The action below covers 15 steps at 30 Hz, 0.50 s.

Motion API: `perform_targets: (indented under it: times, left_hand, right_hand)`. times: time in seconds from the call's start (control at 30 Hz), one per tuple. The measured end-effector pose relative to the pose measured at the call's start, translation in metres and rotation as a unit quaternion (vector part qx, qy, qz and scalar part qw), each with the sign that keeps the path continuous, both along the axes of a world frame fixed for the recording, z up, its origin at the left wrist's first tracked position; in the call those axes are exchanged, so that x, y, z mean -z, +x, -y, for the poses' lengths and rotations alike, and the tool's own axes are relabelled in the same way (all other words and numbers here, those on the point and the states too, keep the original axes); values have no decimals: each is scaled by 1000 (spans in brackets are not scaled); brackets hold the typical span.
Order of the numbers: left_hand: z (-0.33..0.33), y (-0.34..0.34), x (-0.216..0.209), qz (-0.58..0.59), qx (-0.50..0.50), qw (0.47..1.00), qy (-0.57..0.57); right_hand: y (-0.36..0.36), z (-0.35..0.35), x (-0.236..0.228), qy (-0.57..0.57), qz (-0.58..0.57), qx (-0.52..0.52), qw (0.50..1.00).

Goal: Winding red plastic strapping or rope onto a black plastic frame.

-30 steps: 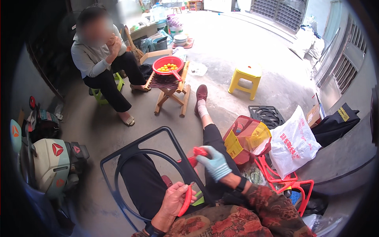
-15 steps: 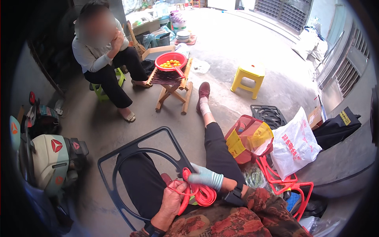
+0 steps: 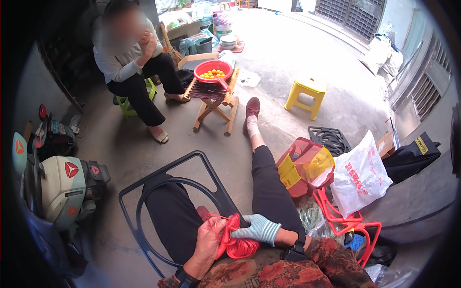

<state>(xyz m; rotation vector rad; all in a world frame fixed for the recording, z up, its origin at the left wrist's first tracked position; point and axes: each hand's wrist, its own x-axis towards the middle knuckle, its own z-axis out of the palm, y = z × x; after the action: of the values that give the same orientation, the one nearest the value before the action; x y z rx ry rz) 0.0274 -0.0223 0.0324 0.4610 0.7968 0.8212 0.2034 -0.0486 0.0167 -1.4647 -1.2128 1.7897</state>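
Note:
A black square frame (image 3: 207,165) with a ring inside it lies tilted across my left leg, its right side near my hands. Red cord (image 3: 242,247) hangs in a loose bundle at the frame's near right corner. My left hand (image 3: 207,242), bare, is closed with thumb and finger pinching a strand of that cord. My right hand (image 3: 259,229), in a pale striped knit glove, is closed round the upper part of the red cord bundle beside the frame's edge. Its fingertips are partly hidden.
Ahead on the left a person (image 3: 129,62) sits on a green stool, beside a folding stool (image 3: 233,113) bearing a red colander (image 3: 198,72) of yellow-orange fruit. A scooter (image 3: 62,187) stands left. To the right are a yellow stool (image 3: 312,93), a dark red bag (image 3: 300,173) and a white bag (image 3: 360,175).
My gloved hand has shifted slightly right and down, gripping the cord bundle, which now hangs more bunched. My left hand stays pinching the cord. The whole view has shifted slightly.

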Motion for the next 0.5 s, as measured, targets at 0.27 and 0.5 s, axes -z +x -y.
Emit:
perform_targets:
  times: [0.27, 0.5]
  left_hand:
    - [2, -7, 16, -13, -1, 1000, -8]
    - [0, -12, 16, 3, 26, 1000, -4]
  right_hand:
    - [1, 3, 16, -114, -294, 3, 949]
    - [72, -6, 17, -62, -461, 393, 793]
